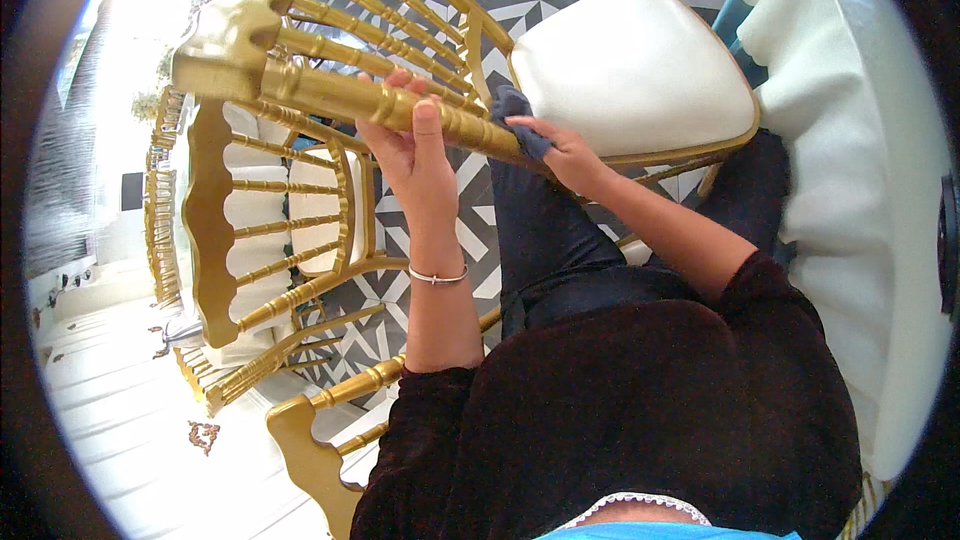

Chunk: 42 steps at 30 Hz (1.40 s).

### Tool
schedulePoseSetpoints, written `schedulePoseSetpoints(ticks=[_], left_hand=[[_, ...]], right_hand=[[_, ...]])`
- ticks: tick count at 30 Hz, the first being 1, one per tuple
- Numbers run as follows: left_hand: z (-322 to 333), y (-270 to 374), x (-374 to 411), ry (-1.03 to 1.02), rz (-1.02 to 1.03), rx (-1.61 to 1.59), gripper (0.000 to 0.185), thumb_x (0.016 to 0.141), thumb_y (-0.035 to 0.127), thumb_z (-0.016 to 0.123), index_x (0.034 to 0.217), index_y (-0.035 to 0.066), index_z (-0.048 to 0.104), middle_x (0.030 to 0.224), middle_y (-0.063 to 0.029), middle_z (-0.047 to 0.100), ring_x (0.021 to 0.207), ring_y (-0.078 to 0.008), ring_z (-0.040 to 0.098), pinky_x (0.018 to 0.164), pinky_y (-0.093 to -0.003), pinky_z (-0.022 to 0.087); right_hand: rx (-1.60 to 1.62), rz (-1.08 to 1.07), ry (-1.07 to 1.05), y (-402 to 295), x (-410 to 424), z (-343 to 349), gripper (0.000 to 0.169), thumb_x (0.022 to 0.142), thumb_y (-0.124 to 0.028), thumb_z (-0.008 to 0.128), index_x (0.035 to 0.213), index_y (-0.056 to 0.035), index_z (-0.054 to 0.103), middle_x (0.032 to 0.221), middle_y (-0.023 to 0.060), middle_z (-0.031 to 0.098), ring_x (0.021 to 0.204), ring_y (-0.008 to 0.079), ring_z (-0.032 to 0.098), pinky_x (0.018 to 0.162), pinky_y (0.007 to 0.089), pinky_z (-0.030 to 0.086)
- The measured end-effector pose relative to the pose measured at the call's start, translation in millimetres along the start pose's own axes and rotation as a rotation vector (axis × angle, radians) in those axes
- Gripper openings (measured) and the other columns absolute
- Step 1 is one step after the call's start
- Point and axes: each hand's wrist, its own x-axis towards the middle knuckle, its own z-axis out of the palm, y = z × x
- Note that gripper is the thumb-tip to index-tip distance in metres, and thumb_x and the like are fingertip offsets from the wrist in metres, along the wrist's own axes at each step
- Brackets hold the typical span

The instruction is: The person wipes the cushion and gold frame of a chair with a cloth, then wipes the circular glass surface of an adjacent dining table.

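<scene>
A gold-painted chair with turned back spindles [360, 56] and a white padded seat [634, 71] stands before me. My left hand [412, 142] grips the near upright post [330, 94] of its backrest, with the thumb on the near side and fingertips showing over the far side. Lower on that post, close to the seat, my right hand [570, 157] holds a bunched dark grey-blue cloth [517, 120] against the wood. Part of the cloth wraps behind the post, out of sight.
More gold chairs stand to the left, one with a scalloped top rail [206, 225], another [307, 439] close by my left arm. A table with a pleated white cloth [832, 187] runs along the right. The floor [472, 214] has a black-and-white geometric pattern.
</scene>
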Motion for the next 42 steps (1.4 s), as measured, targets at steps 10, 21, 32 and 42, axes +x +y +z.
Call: schedulePoseSetpoints(ticks=[10,21,32,42], left_hand=[[10,4,-58,0.239,-0.04,0.025,0.04,0.084,0.0,0.046,0.118,0.001,0.026,0.07,-0.0051,0.05,0.062,-0.0132,0.05,0.068,-0.0321,0.048],[-2,-6,-76,0.068,0.126,-0.027,0.043,0.08,0.002,0.057,0.114,0.008,0.031,0.076,-0.0083,0.052,0.064,-0.0172,0.054,0.064,-0.0351,0.05],[-6,-11,-70,0.02,0.133,-0.018,0.049,0.08,0.001,0.058,0.117,0.013,0.029,0.079,-0.0079,0.052,0.061,-0.0176,0.053,0.059,-0.0344,0.05],[-3,-13,-81,0.054,0.131,-0.013,0.046,0.08,0.001,0.054,0.116,0.008,0.026,0.078,-0.009,0.051,0.062,-0.0175,0.054,0.061,-0.0356,0.05]], right_hand=[[-0.098,0.133,-0.093,31,5,15,0.035,0.088,-0.008,0.046,0.123,-0.0069,0.05,0.118,0.0151,0.054,0.11,0.0237,0.049,0.096,0.0293,0.035],[-0.41,-0.213,0.19,95,148,14,0.036,0.089,-0.014,0.038,0.121,0.0001,0.045,0.124,0.023,0.045,0.113,0.0367,0.044,0.096,0.0349,0.033],[-0.528,-0.016,0.021,81,123,13,0.043,0.083,-0.005,0.045,0.126,-0.0107,0.047,0.131,0.0134,0.043,0.114,0.0308,0.046,0.095,0.0321,0.037],[-0.144,0.153,-0.411,0,-39,-29,0.05,0.071,0.001,0.042,0.118,-0.0072,0.055,0.119,0.0144,0.054,0.11,0.0276,0.051,0.1,0.0315,0.033]])
